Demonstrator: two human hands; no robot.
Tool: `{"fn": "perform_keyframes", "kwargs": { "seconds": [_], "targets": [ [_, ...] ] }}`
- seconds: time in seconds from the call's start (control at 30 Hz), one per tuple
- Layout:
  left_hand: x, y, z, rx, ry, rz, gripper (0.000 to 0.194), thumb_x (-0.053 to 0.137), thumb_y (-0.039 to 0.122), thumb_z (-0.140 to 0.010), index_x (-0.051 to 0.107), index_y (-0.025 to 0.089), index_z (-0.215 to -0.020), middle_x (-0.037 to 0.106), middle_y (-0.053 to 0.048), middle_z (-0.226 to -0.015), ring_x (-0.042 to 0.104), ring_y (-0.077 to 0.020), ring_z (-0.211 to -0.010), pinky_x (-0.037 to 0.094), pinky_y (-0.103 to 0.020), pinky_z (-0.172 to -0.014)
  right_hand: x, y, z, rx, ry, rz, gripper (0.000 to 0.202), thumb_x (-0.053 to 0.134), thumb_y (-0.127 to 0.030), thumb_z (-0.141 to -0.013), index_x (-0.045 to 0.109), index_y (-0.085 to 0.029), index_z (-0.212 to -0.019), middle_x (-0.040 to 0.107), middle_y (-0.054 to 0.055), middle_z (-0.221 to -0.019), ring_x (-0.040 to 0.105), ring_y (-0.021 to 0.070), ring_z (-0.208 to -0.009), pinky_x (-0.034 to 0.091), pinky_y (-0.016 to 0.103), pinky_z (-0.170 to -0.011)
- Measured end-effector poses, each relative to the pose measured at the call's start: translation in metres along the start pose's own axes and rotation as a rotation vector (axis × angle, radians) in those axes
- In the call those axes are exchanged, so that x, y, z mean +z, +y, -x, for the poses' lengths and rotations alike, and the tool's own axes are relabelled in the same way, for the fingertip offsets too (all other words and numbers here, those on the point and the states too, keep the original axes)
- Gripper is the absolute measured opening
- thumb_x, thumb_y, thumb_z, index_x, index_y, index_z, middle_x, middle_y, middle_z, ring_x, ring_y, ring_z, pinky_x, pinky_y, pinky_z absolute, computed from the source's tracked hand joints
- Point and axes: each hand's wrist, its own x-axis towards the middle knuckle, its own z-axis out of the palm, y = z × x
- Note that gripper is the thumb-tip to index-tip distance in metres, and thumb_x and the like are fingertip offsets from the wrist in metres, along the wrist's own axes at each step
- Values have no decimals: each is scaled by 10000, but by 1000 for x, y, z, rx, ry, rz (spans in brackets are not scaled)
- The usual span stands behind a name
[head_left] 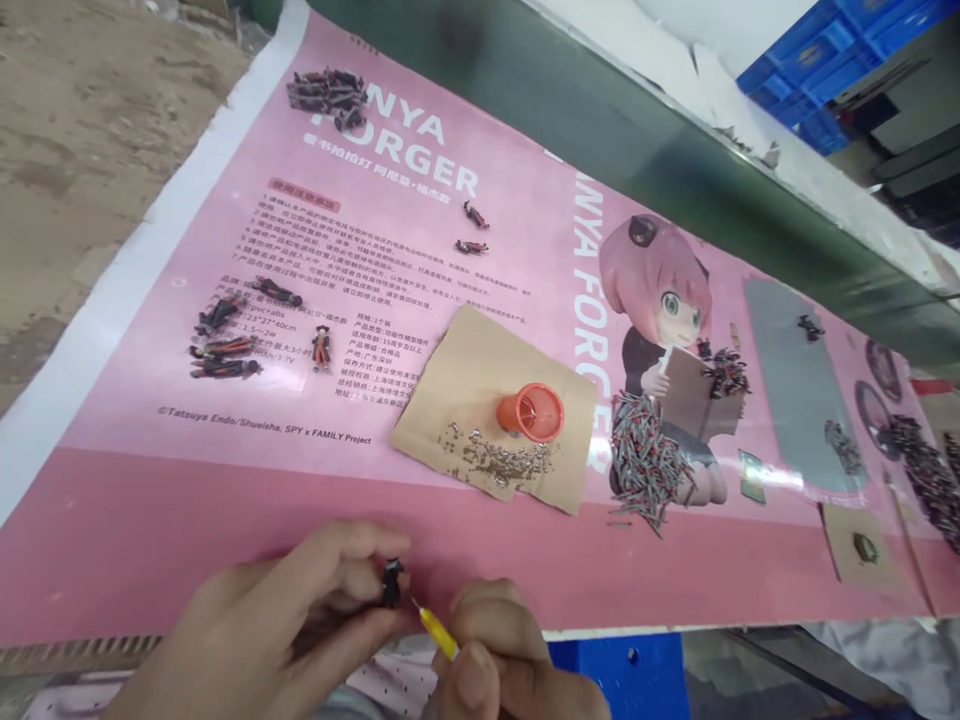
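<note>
Head view looks down on the near edge of a counter (112, 540) covered by a pink printed sheet. The left hand (285, 625) has its fingers (352, 548) closed around a small black part (391, 583), held upright just off the counter's edge. The right hand (510, 665) pinches a thin yellow screwdriver (436, 632), its metal tip almost touching the part's lower side. Just beyond the fingers lies a piece of brown cardboard (480, 370) carrying a scatter of tiny screws (501, 462) and an orange cup (531, 412) tipped on its side. Farther out to the left of the fingers sit a handful of black-and-red pieces (225, 345), with another clump (330, 97) at the far end; these look like finished ones to me. Beyond and to the right, a heap of red-and-grey bits (646, 462) is piled up, seemingly untouched stock, so I'd judge most of the work is left.
</note>
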Motion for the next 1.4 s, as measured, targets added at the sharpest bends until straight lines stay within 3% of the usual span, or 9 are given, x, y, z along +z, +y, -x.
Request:
{"fn": "perform_keyframes", "kwargs": {
  "seconds": [0.27, 0.43, 0.57, 0.77, 0.9, 1.0, 1.17, 1.3, 1.4],
  "targets": [
    [2, 4, 2, -19, 4, -38, 333, 601, 752, -1128, 762, 493, -1261, 909, 162, -895, 880, -82, -680, 622, -15, -697, -5, -6, 9, 66, -26, 67, 411, 597, -189, -1137, 492, -223, -741, 521, -70, -576, 490, 65, -475, 458, 196, -477],
    [4, -9, 15, -218, -6, -191, 451, 699, 762, -1032, 865, 362, -1159, 877, 22, -793, 905, -237, -771, 722, -195, -648, -3, -9, -2, 37, -37, 53, 375, 560, -223, -1170, 478, -235, -804, 569, -89, -577, 499, 45, -465, 460, 136, -477],
    [8, -18, 25, -219, 9, -274, 412, 689, 724, -1014, 860, 360, -1106, 858, 12, -779, 908, -259, -860, 719, -210, -645, 2, -11, -9, -8, -61, 113, 411, 503, -276, -1212, 412, -241, -812, 563, -106, -552, 490, 32, -430, 455, 103, -462],
    [5, -5, 13, -189, 26, -203, 440, 626, 740, -1085, 850, 376, -1191, 867, 40, -794, 884, -215, -741, 703, -186, -633, 10, -8, 10, 28, 145, 151, 475, 507, -269, -1214, 369, -235, -761, 448, -103, -515, 385, 38, -421, 325, 188, -417],
    [0, 6, 3, -67, -2, -34, 396, 588, 779, -1118, 795, 451, -1203, 869, 132, -805, 838, -100, -609, 625, -46, -639, -5, 0, 0, -13, -102, 148, 453, 620, -333, -1149, 517, -235, -719, 566, -55, -608, 500, 73, -477, 414, 239, -466],
    [-2, 9, 3, -90, -3, -19, 322, 625, 755, -1114, 780, 497, -1229, 882, 167, -853, 862, -65, -672, 595, 3, -704, -19, 6, -22, -52, -305, 172, 412, 708, -455, -1074, 631, -239, -732, 674, 1, -733, 653, 137, -607, 536, 298, -544],
    [-5, 8, 2, -81, -23, -29, 292, 592, 751, -1131, 765, 549, -1252, 879, 183, -872, 864, -53, -691, 592, 6, -751, -27, 10, -40, -80, -319, 208, 492, 671, -555, -1077, 649, -235, -703, 713, 19, -783, 742, 168, -725, 589, 306, -588],
    [-1, 9, 1, -201, -1, -108, 417, 626, 768, -1088, 854, 440, -1209, 860, 78, -773, 865, -163, -642, 669, -110, -645, -31, 12, -41, -103, -335, 232, 546, 643, -581, -1087, 637, -230, -669, 717, 14, -781, 771, 170, -764, 593, 291, -594],
    [6, 10, 1, -313, 63, -193, 364, 714, 672, -1009, 878, 387, -1166, 831, 37, -703, 898, -245, -735, 688, -179, -581, -36, 15, -43, -119, -341, 252, 581, 619, -592, -1098, 631, -225, -647, 722, 10, -780, 789, 170, -792, 594, 281, -599]
  ]
}}
